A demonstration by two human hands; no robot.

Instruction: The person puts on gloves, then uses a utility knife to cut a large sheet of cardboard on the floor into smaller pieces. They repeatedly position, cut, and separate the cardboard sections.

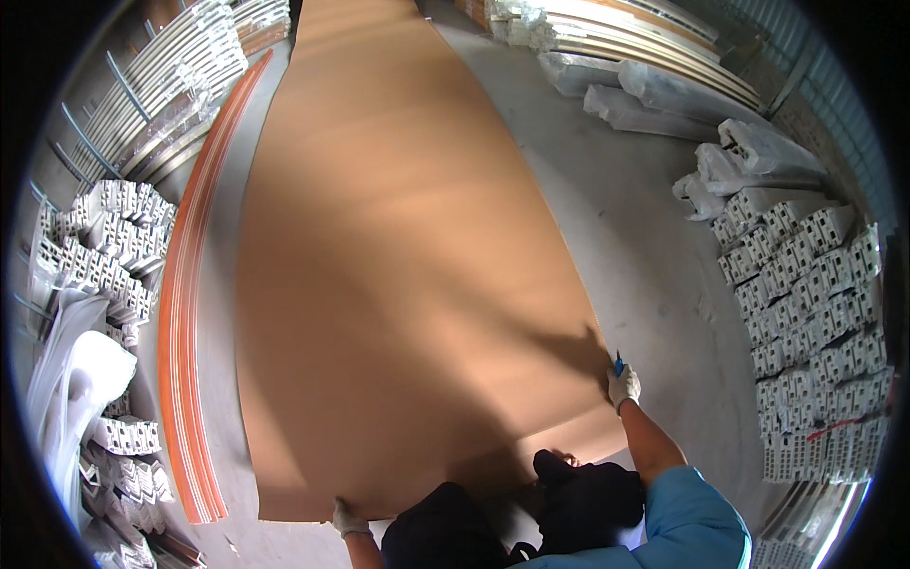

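Observation:
A long brown cardboard sheet (pixel 398 256) lies over the floor, running from my knees to the far end of the view. At its near edge, toward the left corner, my gloved left hand (pixel 350 520) is closed on the rim of the cardboard. My gloved right hand (pixel 624 387) is at the sheet's right edge, closed around a slim blue tool (pixel 619 362) that looks like a utility knife, its tip pointing away from me. A crease or seam crosses the sheet just on my side of the right hand. My dark-clad knees cover part of the near edge.
Orange-and-white long strips (pixel 185 313) lie along the sheet's left side. Stacked white profiles (pixel 118 228) and clear plastic wrap (pixel 90 370) stand beyond them. On the right are more stacked profiles (pixel 815 322) and wrapped bundles (pixel 664 95), across grey floor (pixel 654 256).

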